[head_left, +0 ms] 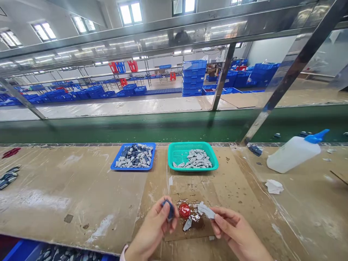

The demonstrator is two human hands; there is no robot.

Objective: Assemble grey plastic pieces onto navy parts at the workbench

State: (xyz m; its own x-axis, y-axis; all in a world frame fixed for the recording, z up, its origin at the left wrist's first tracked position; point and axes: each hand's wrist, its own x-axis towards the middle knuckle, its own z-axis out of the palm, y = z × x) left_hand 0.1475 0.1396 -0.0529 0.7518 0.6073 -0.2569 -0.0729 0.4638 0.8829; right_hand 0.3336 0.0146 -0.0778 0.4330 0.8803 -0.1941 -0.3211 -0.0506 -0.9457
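Observation:
A small dark blue piece is pinched between the thumb and fingers of my left hand. My right hand grips a flat, irregular light grey piece by its right end. Between the hands, a round red cap-like dish with a shiny surface sits on a wet brown patch of the table. Just below the dish lies another small grey piece. Beyond my hands stand a blue tray of mixed dark and grey pieces and a green basket holding light grey pieces.
At the right, a white squeeze bottle with a blue nozzle stands near a crumpled white tissue. A green conveyor belt runs behind the cardboard-covered table, crossed by slanted metal posts. Dark pieces lie far left.

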